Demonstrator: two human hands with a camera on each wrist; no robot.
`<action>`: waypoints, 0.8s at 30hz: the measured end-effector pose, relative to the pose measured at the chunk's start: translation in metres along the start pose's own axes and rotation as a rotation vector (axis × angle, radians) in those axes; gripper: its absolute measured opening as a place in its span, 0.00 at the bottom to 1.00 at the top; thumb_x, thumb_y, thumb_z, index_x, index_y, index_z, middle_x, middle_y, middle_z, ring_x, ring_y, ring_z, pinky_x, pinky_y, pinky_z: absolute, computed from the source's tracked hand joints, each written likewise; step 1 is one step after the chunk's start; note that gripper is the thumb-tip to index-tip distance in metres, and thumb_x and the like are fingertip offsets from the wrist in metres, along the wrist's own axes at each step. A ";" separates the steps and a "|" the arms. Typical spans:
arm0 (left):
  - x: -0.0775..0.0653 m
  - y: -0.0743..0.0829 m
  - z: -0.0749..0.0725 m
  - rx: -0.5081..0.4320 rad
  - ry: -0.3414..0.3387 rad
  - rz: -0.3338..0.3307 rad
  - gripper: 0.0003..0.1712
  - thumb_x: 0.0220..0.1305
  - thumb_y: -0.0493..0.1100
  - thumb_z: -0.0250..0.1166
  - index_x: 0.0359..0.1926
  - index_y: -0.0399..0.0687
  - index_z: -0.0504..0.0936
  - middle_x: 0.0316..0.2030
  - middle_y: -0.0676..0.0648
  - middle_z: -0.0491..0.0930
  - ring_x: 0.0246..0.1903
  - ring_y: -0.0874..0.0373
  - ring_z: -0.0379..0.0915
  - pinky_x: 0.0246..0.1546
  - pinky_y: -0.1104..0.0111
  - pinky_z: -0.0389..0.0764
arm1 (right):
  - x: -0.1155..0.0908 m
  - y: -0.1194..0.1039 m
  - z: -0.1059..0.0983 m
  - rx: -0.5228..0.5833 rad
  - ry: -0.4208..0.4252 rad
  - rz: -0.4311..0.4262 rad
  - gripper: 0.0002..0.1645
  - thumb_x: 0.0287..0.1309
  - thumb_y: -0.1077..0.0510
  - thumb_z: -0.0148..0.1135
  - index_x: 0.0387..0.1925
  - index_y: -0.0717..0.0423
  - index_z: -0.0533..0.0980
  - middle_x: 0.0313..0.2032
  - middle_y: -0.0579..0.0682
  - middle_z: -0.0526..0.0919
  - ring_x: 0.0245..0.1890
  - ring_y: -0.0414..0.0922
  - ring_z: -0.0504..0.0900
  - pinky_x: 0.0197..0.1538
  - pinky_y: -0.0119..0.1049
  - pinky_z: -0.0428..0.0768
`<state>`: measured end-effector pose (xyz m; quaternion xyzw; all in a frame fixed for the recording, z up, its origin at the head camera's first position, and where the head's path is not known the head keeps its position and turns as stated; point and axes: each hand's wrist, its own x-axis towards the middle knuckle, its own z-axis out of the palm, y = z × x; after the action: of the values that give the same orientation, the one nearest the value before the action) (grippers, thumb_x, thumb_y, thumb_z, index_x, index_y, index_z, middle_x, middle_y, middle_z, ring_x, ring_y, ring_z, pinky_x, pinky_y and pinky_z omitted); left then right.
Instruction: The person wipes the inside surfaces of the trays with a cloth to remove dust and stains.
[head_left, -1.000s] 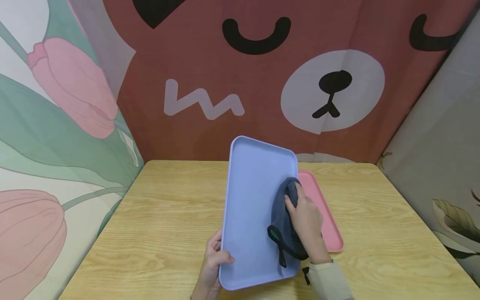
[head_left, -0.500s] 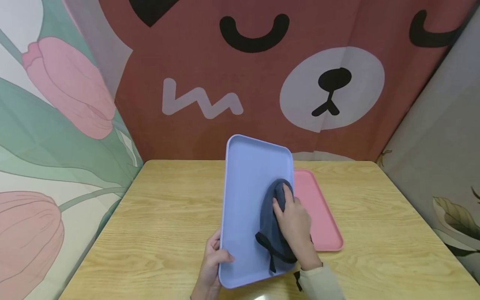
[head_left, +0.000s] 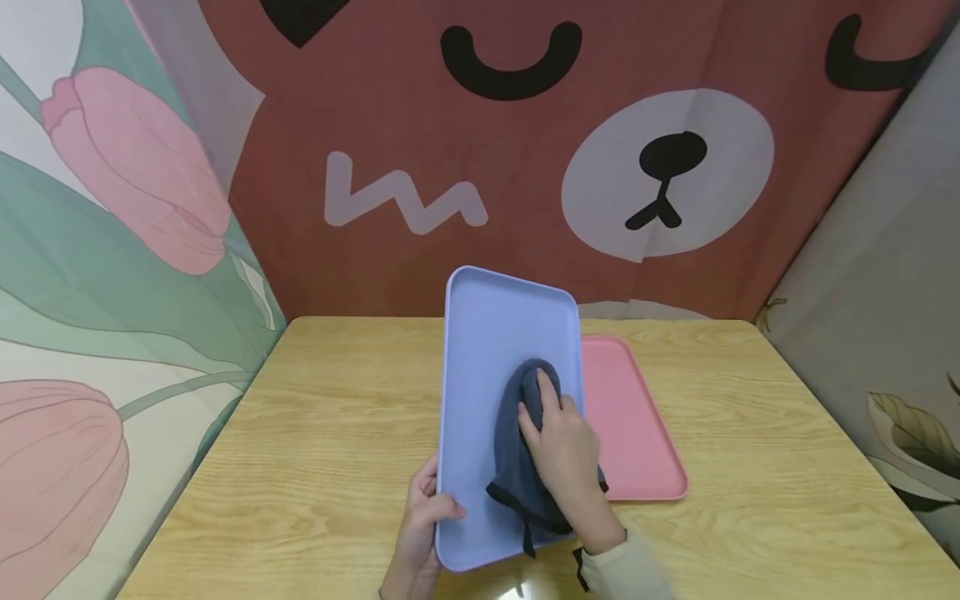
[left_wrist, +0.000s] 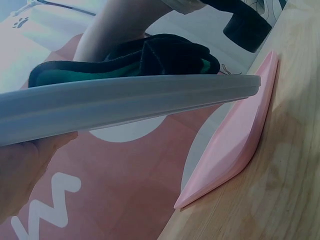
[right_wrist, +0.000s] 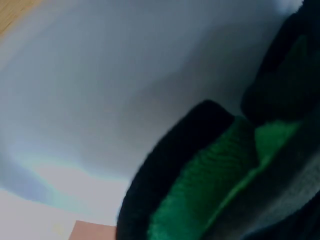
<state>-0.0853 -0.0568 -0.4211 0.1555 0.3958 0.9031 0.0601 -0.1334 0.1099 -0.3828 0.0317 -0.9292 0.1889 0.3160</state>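
Note:
A blue rectangular tray (head_left: 480,400) stands tilted up above the table, its inner face toward me. My left hand (head_left: 422,525) grips its lower left edge, thumb over the rim. In the left wrist view the tray's side (left_wrist: 125,105) lies across the picture, with part of that hand (left_wrist: 22,172) below it. My right hand (head_left: 564,450) holds a bunched dark blue-grey cloth (head_left: 512,442) against the tray's inner face, right of its middle. Black edging and a green underside of the cloth (right_wrist: 200,185) show in the right wrist view, where no fingers are visible.
Behind the blue tray, a pink tray (head_left: 633,425) lies flat on the wooden table (head_left: 322,433), partly covered. A printed bear curtain (head_left: 390,275) hangs along the back edge. Patterned cloth walls stand at the left and right.
My right hand has slid the cloth leftward across the blue tray. The tray has shifted slightly left, and more of the pink tray shows. My left hand keeps its hold.

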 end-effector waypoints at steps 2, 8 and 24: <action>0.000 -0.001 -0.001 0.007 -0.010 0.024 0.44 0.33 0.20 0.46 0.57 0.48 0.74 0.51 0.44 0.77 0.50 0.54 0.72 0.51 0.66 0.72 | 0.000 -0.002 0.000 0.001 0.017 -0.023 0.27 0.53 0.51 0.62 0.54 0.59 0.73 0.21 0.59 0.74 0.08 0.42 0.61 0.10 0.32 0.60; 0.002 -0.002 0.000 0.006 -0.011 0.034 0.44 0.34 0.20 0.46 0.59 0.43 0.71 0.53 0.45 0.75 0.52 0.54 0.71 0.52 0.66 0.71 | -0.003 -0.008 0.002 0.007 0.065 -0.092 0.27 0.53 0.50 0.62 0.52 0.60 0.73 0.20 0.58 0.74 0.07 0.39 0.60 0.09 0.29 0.58; 0.004 -0.003 0.002 -0.091 -0.073 0.053 0.25 0.63 0.26 0.46 0.59 0.45 0.70 0.54 0.46 0.74 0.54 0.56 0.70 0.54 0.65 0.70 | -0.013 -0.028 0.002 0.021 0.047 -0.172 0.29 0.50 0.50 0.65 0.53 0.57 0.73 0.20 0.55 0.73 0.09 0.42 0.66 0.10 0.31 0.63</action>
<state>-0.0884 -0.0525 -0.4211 0.1958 0.3474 0.9152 0.0575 -0.1189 0.0824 -0.3832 0.1103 -0.9134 0.1714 0.3523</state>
